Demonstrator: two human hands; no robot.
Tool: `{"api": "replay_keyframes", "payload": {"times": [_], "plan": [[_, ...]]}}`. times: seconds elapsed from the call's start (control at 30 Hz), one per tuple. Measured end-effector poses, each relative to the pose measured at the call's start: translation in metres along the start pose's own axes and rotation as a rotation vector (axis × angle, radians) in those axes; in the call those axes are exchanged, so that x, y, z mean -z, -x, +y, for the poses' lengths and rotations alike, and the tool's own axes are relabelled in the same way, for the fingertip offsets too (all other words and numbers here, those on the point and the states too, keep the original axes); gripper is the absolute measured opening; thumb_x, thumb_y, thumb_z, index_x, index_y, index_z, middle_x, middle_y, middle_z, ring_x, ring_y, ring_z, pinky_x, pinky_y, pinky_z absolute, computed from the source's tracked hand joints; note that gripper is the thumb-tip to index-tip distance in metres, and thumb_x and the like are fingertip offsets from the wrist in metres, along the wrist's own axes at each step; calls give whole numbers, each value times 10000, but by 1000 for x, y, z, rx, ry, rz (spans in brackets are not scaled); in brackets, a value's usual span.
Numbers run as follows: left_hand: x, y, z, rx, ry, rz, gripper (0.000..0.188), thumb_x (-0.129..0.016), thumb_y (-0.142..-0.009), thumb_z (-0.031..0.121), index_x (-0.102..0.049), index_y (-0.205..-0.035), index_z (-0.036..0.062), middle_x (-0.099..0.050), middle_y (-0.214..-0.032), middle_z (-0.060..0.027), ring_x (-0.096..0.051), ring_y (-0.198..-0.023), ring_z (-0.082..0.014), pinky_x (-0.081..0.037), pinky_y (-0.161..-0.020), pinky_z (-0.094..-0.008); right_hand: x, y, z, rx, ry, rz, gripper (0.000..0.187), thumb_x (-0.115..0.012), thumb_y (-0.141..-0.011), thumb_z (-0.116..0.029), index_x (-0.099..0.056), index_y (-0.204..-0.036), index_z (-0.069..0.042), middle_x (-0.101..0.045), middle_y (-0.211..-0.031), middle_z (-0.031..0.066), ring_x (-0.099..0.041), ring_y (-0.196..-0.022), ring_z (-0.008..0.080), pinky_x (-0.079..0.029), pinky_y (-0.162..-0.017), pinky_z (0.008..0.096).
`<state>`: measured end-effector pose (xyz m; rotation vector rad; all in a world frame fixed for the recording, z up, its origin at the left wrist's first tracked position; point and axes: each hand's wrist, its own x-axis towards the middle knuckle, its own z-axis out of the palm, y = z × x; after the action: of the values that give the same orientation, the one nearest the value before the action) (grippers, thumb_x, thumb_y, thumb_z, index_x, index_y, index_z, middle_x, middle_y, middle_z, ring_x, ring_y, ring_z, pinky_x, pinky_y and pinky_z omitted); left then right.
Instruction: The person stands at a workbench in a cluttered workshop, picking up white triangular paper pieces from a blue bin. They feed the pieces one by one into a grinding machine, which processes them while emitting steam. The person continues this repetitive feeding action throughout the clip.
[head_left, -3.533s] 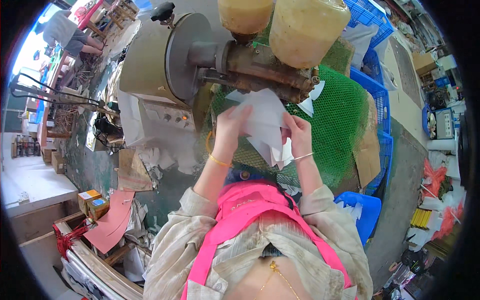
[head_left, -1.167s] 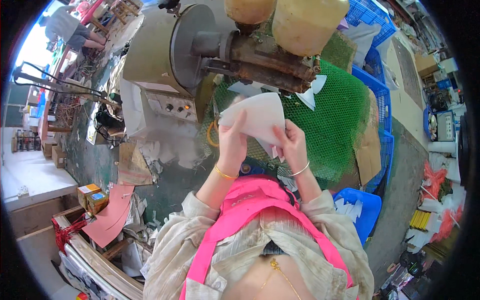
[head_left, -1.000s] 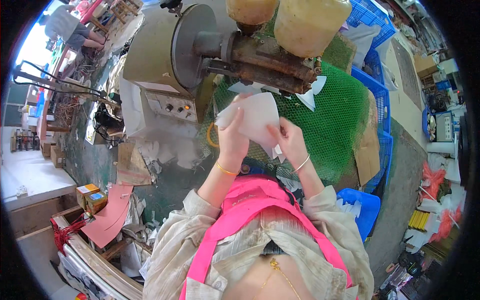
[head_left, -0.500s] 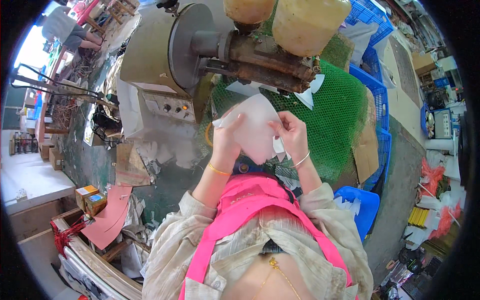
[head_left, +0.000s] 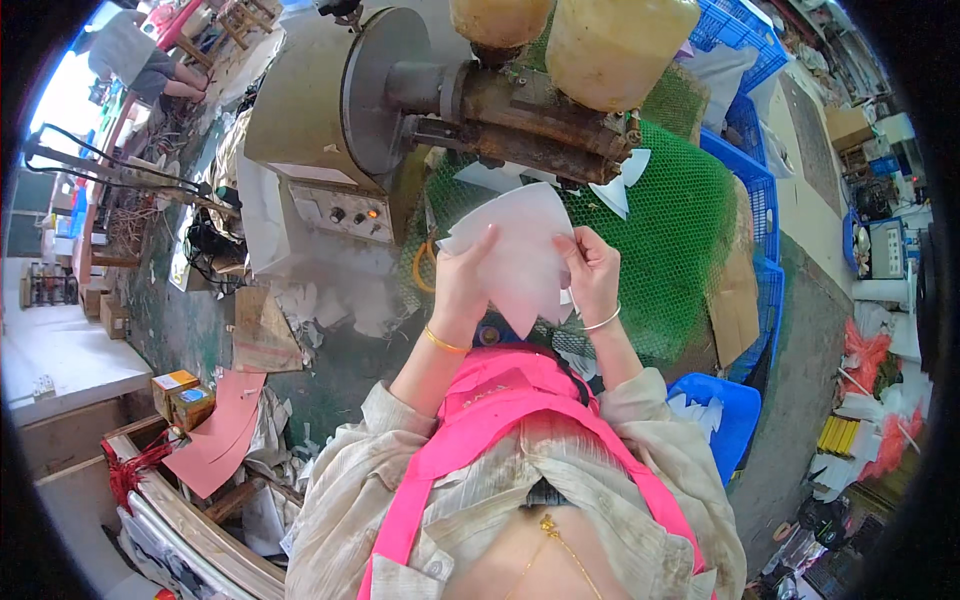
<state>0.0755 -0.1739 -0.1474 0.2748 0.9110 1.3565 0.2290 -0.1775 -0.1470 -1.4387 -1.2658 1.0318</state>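
- The white sheet piece (head_left: 525, 245) is in mid-air in front of the person, above the near edge of the green mesh (head_left: 670, 250) and on the near side of the rusty machine bar (head_left: 540, 135).
- Its sharpest visible corner points down the picture, toward the pink apron (head_left: 510, 385); a blunter corner sits at the upper right, and another corner reaches left past the left hand (head_left: 462, 285).
- Its long axis seems to run from that upper-right corner to the lower tip, nearly up and down the picture, with the top leaning slightly right.
- The broad face is turned up toward the camera, tilted by an amount I cannot tell.
- The piece is thin, matte and roughly triangular, with gently bowed sides; it is plain white, with a faint pink cast toward the bottom.
- More white edges show beneath the right hand (head_left: 597, 275); how many layers there are cannot be told.
- The left hand grips the piece's left side, thumb laid over the face.
- The right hand pinches its right edge, thumb in front and fingers curled.
- Similar white offcuts (head_left: 622, 185) lie on the mesh beside the bar.
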Motion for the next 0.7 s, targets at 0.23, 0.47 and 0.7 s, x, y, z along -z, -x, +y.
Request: {"api": "replay_keyframes", "payload": {"times": [0.23, 0.47, 0.7], "plan": [[4, -4, -1, -51, -89, 17, 211, -634, -721, 35, -594, -925, -3, -611, -866, -64, -582, -742, -145, -465, -636, -266, -18, -1, 2, 144, -123, 129, 129, -608, -769, -121, -568, -769, 1, -552, -592, 15, -477, -555, 34, -389, -501, 193], [4, -3, -4, -139, -16, 20, 178, -638, -715, 16, -597, -886, -10, -612, -845, -73, -586, -711, -152, -472, -622, -273, -7, -7, 0, -51, -59, -13, 139, -583, -791, -131, -569, -748, 1, -550, -599, -7, -478, -543, 37, -393, -494, 203], [3, 0, -3, -64, -20, 28, 150, -630, -734, 32, -596, -872, -13, -610, -843, -70, -589, -724, -153, -474, -638, -270, -12, -14, 25, 91, -8, 142, 170, -532, -827, -144, -568, -744, 0, -528, -609, 3, -463, -514, 34, -353, -390, 203]]}}
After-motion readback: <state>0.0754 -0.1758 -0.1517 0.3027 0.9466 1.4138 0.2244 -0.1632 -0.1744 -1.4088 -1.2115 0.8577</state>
